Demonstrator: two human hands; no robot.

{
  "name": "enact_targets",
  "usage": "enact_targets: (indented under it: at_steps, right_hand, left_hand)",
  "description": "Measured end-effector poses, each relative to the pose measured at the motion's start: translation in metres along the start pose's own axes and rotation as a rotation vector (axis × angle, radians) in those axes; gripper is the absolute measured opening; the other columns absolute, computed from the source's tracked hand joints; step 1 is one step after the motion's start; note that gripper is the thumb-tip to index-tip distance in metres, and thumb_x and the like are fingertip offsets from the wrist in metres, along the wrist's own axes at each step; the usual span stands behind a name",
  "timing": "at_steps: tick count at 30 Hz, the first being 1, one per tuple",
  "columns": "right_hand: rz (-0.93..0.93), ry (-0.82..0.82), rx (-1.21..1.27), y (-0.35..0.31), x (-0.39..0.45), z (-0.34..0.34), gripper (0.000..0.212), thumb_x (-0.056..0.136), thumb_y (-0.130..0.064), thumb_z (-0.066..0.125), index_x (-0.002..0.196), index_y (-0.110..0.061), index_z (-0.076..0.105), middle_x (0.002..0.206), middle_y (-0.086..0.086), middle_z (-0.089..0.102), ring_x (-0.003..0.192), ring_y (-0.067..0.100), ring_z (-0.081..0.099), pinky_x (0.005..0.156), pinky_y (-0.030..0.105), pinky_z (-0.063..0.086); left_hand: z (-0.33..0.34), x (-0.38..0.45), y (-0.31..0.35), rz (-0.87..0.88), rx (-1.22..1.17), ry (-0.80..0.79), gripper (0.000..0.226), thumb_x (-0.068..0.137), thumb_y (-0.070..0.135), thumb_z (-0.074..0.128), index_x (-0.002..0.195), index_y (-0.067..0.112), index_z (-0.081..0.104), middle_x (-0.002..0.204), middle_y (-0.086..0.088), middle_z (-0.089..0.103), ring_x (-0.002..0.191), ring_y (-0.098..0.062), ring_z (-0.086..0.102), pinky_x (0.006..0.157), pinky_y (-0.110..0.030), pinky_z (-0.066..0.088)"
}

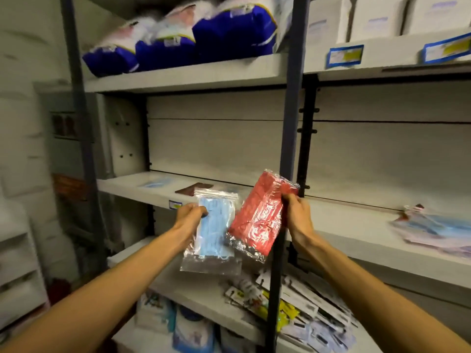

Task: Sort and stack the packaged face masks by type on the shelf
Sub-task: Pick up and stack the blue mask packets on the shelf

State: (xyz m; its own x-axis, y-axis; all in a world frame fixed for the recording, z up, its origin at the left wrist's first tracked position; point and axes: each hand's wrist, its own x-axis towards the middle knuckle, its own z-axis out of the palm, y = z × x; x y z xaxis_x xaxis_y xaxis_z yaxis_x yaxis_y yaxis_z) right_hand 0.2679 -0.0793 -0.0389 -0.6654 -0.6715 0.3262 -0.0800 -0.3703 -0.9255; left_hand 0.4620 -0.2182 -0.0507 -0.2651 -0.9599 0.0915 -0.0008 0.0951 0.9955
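My left hand (190,216) grips a clear zip bag of light blue masks (216,230) by its left edge, in front of the middle shelf (132,186). My right hand (297,212) pinches a clear pack of red masks (257,217) at its right edge, tilted and overlapping the blue pack's upper right corner. On the middle shelf behind them lie a blue mask pack (156,183) and a dark red pack (193,188). A loose pile of mixed mask packs (433,230) sits on the right shelf section.
A dark metal upright (293,123) stands between the two shelf sections, just behind the red pack. Blue and white bags (183,44) fill the top left shelf, white boxes (369,19) the top right. Carded small items (300,307) are strewn on the lower shelf.
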Motion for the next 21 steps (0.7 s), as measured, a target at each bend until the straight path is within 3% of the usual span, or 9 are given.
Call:
enact_targets:
  at_steps: [2,4,8,10,13,14,17,19,21]
  right_hand:
    - [0.067,0.012,-0.033,0.012,0.009,0.029,0.035,0.104,-0.022,0.039,0.077,-0.013,0.06,0.062,-0.001,0.063,0.059,0.014,0.06,0.061,0.027,0.049]
    - [0.121,-0.005,-0.081,0.025,0.02,0.055,0.036,0.103,-0.024,0.039,0.076,-0.015,0.061,0.059,-0.006,0.066,0.062,0.016,0.062,0.064,0.029,0.047]
    - [0.189,-0.116,-0.153,0.049,0.047,0.101,0.026,0.1,-0.019,0.043,0.085,-0.009,0.06,0.075,0.008,0.067,0.07,0.023,0.063,0.065,0.034,0.052]
    - [0.184,-0.125,-0.191,0.06,0.064,0.125,0.021,0.097,-0.012,0.046,0.082,-0.007,0.06,0.074,0.01,0.064,0.066,0.024,0.059,0.063,0.034,0.049]
    - [0.188,-0.155,-0.203,0.077,0.095,0.162,0.021,0.095,-0.007,0.051,0.076,-0.008,0.06,0.067,0.007,0.063,0.056,0.019,0.058,0.054,0.028,0.05]
    - [0.195,-0.171,-0.223,0.081,0.107,0.174,0.02,0.096,-0.008,0.052,0.078,-0.008,0.06,0.066,0.005,0.063,0.054,0.017,0.058,0.051,0.027,0.05]
    - [0.231,-0.198,-0.266,0.091,0.149,0.207,0.011,0.095,-0.006,0.056,0.087,0.0,0.062,0.065,0.007,0.067,0.049,0.015,0.063,0.042,0.022,0.049]
    - [0.233,-0.168,-0.278,0.1,0.179,0.225,0.005,0.092,0.003,0.057,0.089,0.003,0.06,0.065,0.012,0.065,0.045,0.011,0.064,0.039,0.024,0.05]
    - [0.197,-0.154,-0.379,0.118,0.209,0.24,0.003,0.089,0.002,0.062,0.091,0.001,0.061,0.083,0.02,0.069,0.068,0.02,0.07,0.062,0.041,0.062]
  left_hand:
    - [-0.028,0.015,-0.004,-0.073,-0.058,0.018,0.004,0.093,0.003,0.053,0.094,0.004,0.057,0.082,-0.015,0.064,0.072,-0.026,0.064,0.055,-0.028,0.052]
    - [-0.052,0.034,-0.01,-0.102,-0.065,0.037,0.013,0.095,0.003,0.051,0.105,0.0,0.059,0.088,-0.017,0.068,0.075,-0.027,0.067,0.054,-0.03,0.053]
    - [-0.09,0.08,-0.028,-0.12,-0.011,0.061,0.02,0.093,0.004,0.054,0.111,-0.002,0.061,0.104,-0.021,0.07,0.093,-0.034,0.069,0.077,-0.041,0.057]
    - [-0.104,0.103,-0.039,-0.118,0.008,0.085,0.013,0.091,0.003,0.057,0.103,0.001,0.061,0.106,-0.021,0.07,0.093,-0.035,0.069,0.082,-0.043,0.058]
    - [-0.117,0.137,-0.051,-0.101,0.014,0.121,0.008,0.089,0.001,0.06,0.088,0.009,0.057,0.1,-0.02,0.068,0.079,-0.028,0.068,0.066,-0.033,0.056]
    - [-0.119,0.151,-0.051,-0.099,0.031,0.121,0.008,0.088,0.001,0.06,0.089,0.008,0.057,0.102,-0.021,0.069,0.082,-0.03,0.069,0.067,-0.036,0.057]
    - [-0.129,0.199,-0.041,-0.054,0.11,0.141,0.025,0.085,-0.001,0.064,0.109,0.002,0.06,0.11,-0.027,0.067,0.103,-0.042,0.066,0.091,-0.054,0.056]
    - [-0.135,0.232,-0.035,-0.039,0.151,0.143,0.038,0.084,-0.001,0.066,0.121,0.004,0.058,0.105,-0.019,0.068,0.101,-0.038,0.067,0.094,-0.051,0.056]
    - [-0.141,0.26,-0.035,-0.007,0.214,0.142,0.037,0.084,-0.001,0.067,0.118,0.008,0.059,0.097,-0.009,0.067,0.089,-0.028,0.068,0.088,-0.044,0.058]
